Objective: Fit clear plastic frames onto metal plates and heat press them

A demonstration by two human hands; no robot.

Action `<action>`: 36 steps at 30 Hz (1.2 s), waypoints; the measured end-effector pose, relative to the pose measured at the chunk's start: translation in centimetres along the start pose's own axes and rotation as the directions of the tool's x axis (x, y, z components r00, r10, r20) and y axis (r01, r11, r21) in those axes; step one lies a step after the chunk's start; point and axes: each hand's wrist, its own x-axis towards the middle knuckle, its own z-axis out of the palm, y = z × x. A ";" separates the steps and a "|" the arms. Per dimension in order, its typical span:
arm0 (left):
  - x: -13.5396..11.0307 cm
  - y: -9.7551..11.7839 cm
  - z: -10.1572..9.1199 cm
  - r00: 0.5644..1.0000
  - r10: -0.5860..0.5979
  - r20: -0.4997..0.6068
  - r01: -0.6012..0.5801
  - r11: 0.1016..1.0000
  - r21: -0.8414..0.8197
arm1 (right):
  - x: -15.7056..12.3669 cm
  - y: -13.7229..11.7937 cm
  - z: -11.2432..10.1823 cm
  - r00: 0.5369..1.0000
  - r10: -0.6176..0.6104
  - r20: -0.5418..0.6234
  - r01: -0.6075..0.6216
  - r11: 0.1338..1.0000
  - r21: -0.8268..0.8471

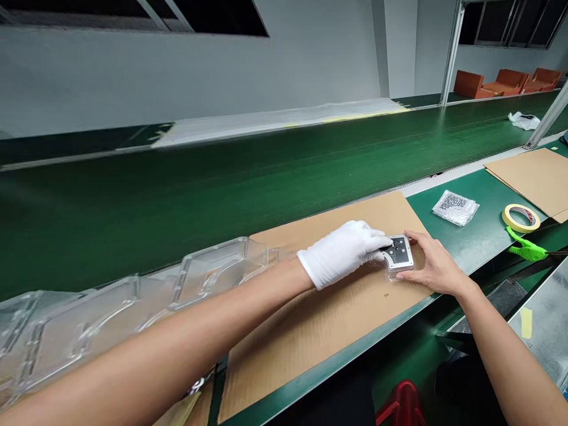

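Observation:
A small square device [399, 254] with a dark patterned face and a pale rim lies on a brown cardboard sheet [337, 319]. My left hand [341, 251], in a white glove, rests its fingertips on the device's left side. My bare right hand [432, 266] grips the device's right edge with thumb and fingers closed on it. Both forearms reach in from the lower edge of the view.
Clear plastic trays [133, 307] lie at the left. A green conveyor belt [222, 177] runs behind the bench. To the right are a small bubble-wrapped packet [455, 207], a tape roll [520, 218], green-handled scissors [528, 249] and another cardboard sheet [532, 177].

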 end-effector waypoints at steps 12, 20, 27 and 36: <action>0.6 -0.7 0.1 0.999 0.014 0.040 -0.016 0.999 0.044 | 0.1 -0.2 -0.2 1.000 0.016 0.005 -0.016 1.000 0.009; 0.5 -1.6 0.6 0.999 0.045 0.028 -0.045 0.999 -0.006 | 0.0 -0.1 -0.2 1.000 0.008 -0.004 -0.008 1.000 0.007; 0.5 -1.1 0.8 0.999 0.014 0.032 -0.015 0.999 0.036 | 0.0 -0.1 -0.2 1.000 -0.003 -0.001 0.003 1.000 -0.003; -0.9 -0.3 -0.5 0.996 -0.085 -0.002 0.085 0.995 0.057 | 0.1 0.1 -0.3 1.000 0.005 -0.004 -0.005 1.000 -0.006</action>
